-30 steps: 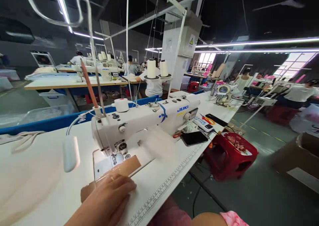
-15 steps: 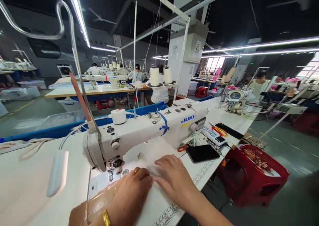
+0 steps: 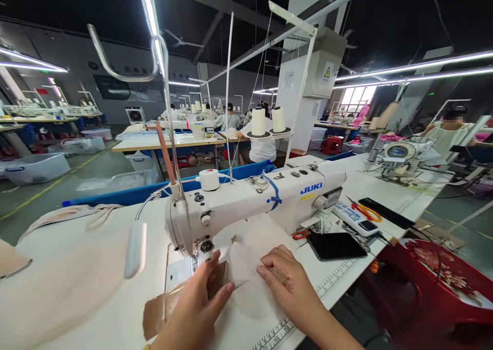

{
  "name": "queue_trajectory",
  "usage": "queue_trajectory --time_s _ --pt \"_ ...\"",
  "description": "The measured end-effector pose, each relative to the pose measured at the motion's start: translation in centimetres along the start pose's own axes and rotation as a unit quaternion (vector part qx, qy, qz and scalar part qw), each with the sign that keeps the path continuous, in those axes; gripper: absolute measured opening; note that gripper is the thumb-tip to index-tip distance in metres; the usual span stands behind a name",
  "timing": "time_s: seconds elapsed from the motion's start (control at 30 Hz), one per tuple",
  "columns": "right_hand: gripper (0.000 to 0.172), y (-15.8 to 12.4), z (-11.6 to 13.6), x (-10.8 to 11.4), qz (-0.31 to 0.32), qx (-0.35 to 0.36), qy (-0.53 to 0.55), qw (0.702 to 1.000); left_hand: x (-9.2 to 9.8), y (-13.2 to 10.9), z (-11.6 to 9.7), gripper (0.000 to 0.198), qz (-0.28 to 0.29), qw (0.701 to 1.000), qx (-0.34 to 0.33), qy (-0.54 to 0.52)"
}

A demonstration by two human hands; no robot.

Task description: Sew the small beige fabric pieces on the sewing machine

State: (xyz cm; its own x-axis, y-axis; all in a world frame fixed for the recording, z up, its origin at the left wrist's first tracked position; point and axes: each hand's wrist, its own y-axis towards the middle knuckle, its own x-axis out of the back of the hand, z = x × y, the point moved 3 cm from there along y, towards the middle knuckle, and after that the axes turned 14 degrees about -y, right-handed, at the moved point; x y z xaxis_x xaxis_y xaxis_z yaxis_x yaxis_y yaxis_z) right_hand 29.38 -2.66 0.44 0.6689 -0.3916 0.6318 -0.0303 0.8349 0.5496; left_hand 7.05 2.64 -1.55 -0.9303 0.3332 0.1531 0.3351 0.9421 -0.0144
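My right hand [image 3: 287,283] pinches a sheer white fabric piece [image 3: 254,288] between thumb and bent forefinger, over the table in front of the sewing machine. My left hand [image 3: 198,301] is open beside the needle area, thumb spread from the fingers, close to the fabric's left edge. Under it lies a brown board with clear tape [image 3: 154,314], partly covered by that hand. The white sewing machine [image 3: 246,201] stands just behind both hands; its presser foot [image 3: 194,262] is partly hidden by my left fingers.
On the right lie a black phone [image 3: 337,246], orange-handled scissors [image 3: 367,211] and a white box [image 3: 352,216]. A red stool [image 3: 423,288] stands beyond the table edge. Pale fabric [image 3: 73,268] covers the left side. A lamp [image 3: 135,250] hangs left of the machine head. Other people sit farther back.
My left hand has opened, its thumb moving away from the fingers. My right hand has gone from lying flat to pinching the white fabric. The camera view has turned left.
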Motion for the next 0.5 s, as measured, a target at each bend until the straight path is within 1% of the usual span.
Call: queue_trajectory --time_s 0.03,0.07,0.13,0.17,0.2,0.23,0.3,0.33,0.37,0.4,0.43,0.5 --pt "0.023 -0.2 0.3 -0.2 0.015 -0.009 0.028 0.999 0.1 0.0 0.0 0.074 0.007 0.998 0.018 -0.056" --pt "0.025 -0.3 0.6 -0.4 0.03 -0.018 0.051 0.998 0.1 -0.1 -0.1 0.077 0.017 0.994 0.035 -0.1" --pt "0.027 -0.5 0.8 -0.7 0.058 -0.032 0.072 0.995 0.2 -0.2 -0.5 0.074 0.032 0.986 0.066 -0.152" --pt "0.027 -0.6 0.9 -0.9 0.067 -0.03 0.06 0.995 0.3 -0.4 -0.7 0.07 0.036 0.983 0.078 -0.165" --pt "0.025 -0.6 1.0 -1.0 0.064 -0.02 0.03 0.997 0.4 -0.5 -0.8 0.067 0.035 0.981 0.086 -0.173" --pt "0.021 -0.7 1.2 -1.1 0.048 -0.003 -0.016 0.999 0.6 -0.7 -0.8 0.064 0.03 0.98 0.09 -0.176" --pt "0.013 -1.1 1.8 -1.7 -0.002 0.046 -0.121 0.992 1.0 -1.0 -0.8 0.059 0.014 0.98 0.088 -0.178" --pt "0.017 -1.5 2.2 -2.3 -0.019 0.075 -0.158 0.984 1.3 -1.2 -0.6 0.057 0.007 0.981 0.084 -0.177" --pt "0.022 -1.9 2.6 -3.2 -0.019 0.102 -0.18 0.978 1.6 -1.4 -0.4 0.057 0.002 0.982 0.081 -0.173" --pt "0.026 -2.3 3.0 -4.3 0.005 0.13 -0.183 0.975 1.9 -1.5 -0.1 0.057 0.0 0.983 0.08 -0.167" --pt "0.03 -2.8 3.3 -5.5 0.043 0.157 -0.179 0.97 2.3 -1.7 0.3 0.059 -0.002 0.984 0.078 -0.158" --pt "0.034 -3.3 3.8 -7.4 0.105 0.185 -0.2 0.956 3.1 -2.0 1.2 0.061 0.005 0.988 0.076 -0.136"
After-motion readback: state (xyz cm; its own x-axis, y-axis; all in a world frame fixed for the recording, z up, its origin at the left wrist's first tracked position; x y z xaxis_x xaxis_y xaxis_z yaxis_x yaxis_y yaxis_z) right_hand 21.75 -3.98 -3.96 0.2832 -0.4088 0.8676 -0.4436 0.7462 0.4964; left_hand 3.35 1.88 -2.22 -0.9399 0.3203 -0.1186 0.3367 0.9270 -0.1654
